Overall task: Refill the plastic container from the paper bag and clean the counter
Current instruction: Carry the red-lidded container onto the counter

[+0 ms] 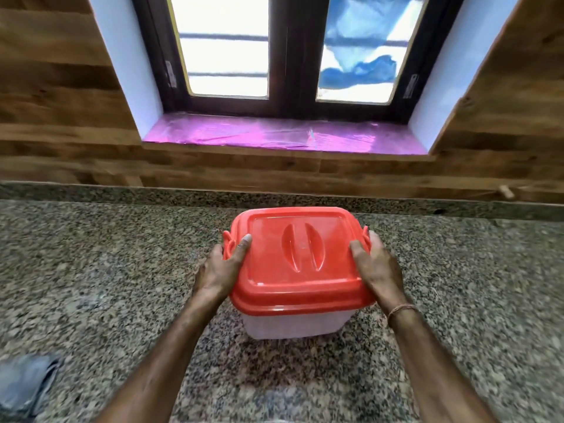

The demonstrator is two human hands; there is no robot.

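- Plastic container (293,326): a translucent square tub, centred on the speckled granite surface (91,270) and near its back edge. It appears to stand on the stone, though a slight lift cannot be ruled out.
- Red lid (299,270): seated flat on the tub, with a moulded grip in its middle. Its contents are hidden, so the fill level cannot be told.
- Left hand (224,267): clasps the left flank. The thumb lies on the lid's top and the fingers wrap down by the left side latch (226,239), gripping the container.
- Right hand (378,270): mirrors this on the right flank. The thumb lies on the lid and the fingers curl over the rim by the right side latch (364,235), also gripping. A thread band circles the wrist.
- Reason for the hold: a grip on both sides steadies a wide tub and puts the fingers at the latches. This suits either undoing the lid or shifting the tub.
- Stage, as judged: with the lid on and no paper bag in view, this is either the start before opening or the close after refilling. The view does not settle which.
- Grey cloth (24,383): crumpled at the near left corner, well apart from the tub and likely kept for wiping.
- Pink-lined window sill (274,134): behind and above the surface, set in a wood-panelled wall.
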